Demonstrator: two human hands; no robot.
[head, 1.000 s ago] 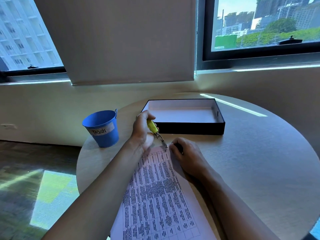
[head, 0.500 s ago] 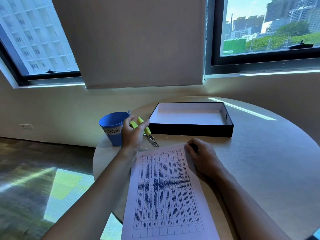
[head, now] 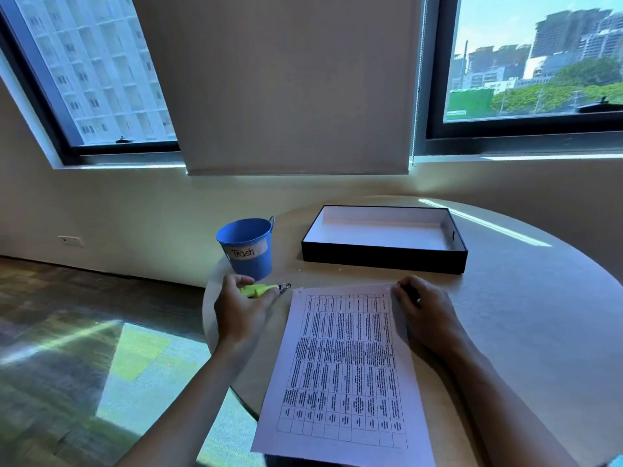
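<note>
A printed sheet with a table of text (head: 344, 369) lies on the round wooden table (head: 526, 325) in front of me. My left hand (head: 241, 310) holds a yellow-green staple remover (head: 261, 290) low over the table, just left of the sheet's top left corner and in front of the blue bucket. Its metal jaws stick out to the right. My right hand (head: 426, 313) rests on the sheet's top right corner with curled fingers; something small and dark shows under them, and I cannot make it out.
A blue metal bucket labelled "Trash" (head: 247, 247) stands near the table's left edge. A shallow black box with a white inside (head: 384, 257) sits behind the sheet. The table edge runs close to my left hand, with floor below.
My left hand has carried the staple remover from the sheet's top corner leftwards, past the bucket, and down to the table. My right hand stays on the sheet. The view has swung.
</note>
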